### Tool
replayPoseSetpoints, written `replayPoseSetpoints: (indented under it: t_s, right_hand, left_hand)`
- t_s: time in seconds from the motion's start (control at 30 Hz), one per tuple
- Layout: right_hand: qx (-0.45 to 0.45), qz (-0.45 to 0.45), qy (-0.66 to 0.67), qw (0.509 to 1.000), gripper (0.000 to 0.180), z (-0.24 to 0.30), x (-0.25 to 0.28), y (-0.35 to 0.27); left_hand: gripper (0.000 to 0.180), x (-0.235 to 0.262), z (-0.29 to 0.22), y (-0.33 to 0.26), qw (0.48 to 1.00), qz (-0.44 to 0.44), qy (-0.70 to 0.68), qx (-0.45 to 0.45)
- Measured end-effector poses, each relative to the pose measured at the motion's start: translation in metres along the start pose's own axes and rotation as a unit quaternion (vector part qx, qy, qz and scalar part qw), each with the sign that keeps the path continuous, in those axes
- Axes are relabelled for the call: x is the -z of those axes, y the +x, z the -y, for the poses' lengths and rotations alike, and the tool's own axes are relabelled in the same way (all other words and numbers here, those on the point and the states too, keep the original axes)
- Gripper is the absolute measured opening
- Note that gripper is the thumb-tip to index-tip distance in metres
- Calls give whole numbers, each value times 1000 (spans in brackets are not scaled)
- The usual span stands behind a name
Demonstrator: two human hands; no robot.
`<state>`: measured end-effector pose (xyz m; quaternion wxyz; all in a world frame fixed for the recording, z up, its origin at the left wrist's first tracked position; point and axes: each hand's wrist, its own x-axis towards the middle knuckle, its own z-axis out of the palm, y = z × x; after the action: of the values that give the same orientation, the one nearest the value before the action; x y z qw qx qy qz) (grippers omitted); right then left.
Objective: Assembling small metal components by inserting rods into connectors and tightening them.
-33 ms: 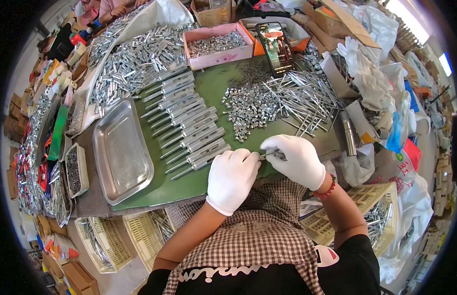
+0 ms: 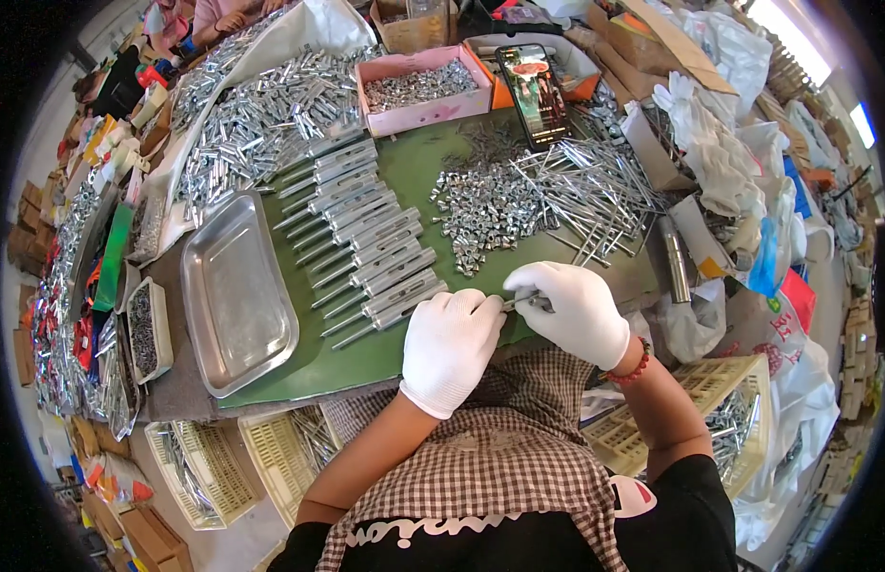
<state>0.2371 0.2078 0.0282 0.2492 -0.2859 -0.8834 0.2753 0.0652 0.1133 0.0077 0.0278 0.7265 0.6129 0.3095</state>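
Note:
My left hand (image 2: pixel 454 348), in a white knit glove, is closed with fingertips pressed together at the near edge of the green work surface. My right hand (image 2: pixel 573 310), gloved the same way, pinches a small metal part (image 2: pixel 511 304) that bridges to the left fingertips. Most of that part is hidden by the fingers. Left of the hands lies a slanted row of slotted metal tubes (image 2: pixel 380 257) with thin rods poking from their left ends. Beyond the hands are a heap of small cone-shaped metal nuts (image 2: pixel 480 214) and a pile of long thin metal rods (image 2: pixel 600 195).
A steel tray (image 2: pixel 234 296) sits to the left. Farther back are a large heap of metal tubes (image 2: pixel 271 110), a pink box (image 2: pixel 425 110) of small parts and a propped phone (image 2: pixel 533 95). A metal cylinder (image 2: pixel 674 262) is at right; plastic crates (image 2: pixel 671 415) stand below.

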Motion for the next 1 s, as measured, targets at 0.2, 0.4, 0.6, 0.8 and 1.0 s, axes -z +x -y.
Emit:
replayPoseSetpoints:
  t_s: [0.2, 0.4, 0.6, 0.8, 1.0]
  right_hand:
    - [90, 67, -192, 975, 30, 18, 5, 5]
    - [103, 80, -296, 946, 38, 26, 0, -6]
    - [65, 6, -238, 969, 37, 22, -1, -15]
    - [92, -57, -185, 977, 19, 16, 0, -5]
    - [-151, -202, 469, 847, 42, 23, 1, 0]
  left_hand:
    - [12, -3, 2, 0, 1000, 1, -7, -2]
    - [13, -2, 0, 0, 1000, -2, 6, 5]
    - [13, -4, 2, -1, 1000, -22, 10, -10]
    - [18, -5, 2, -3, 999, -34, 19, -11]
    - [18, -6, 2, -4, 999, -39, 18, -7]
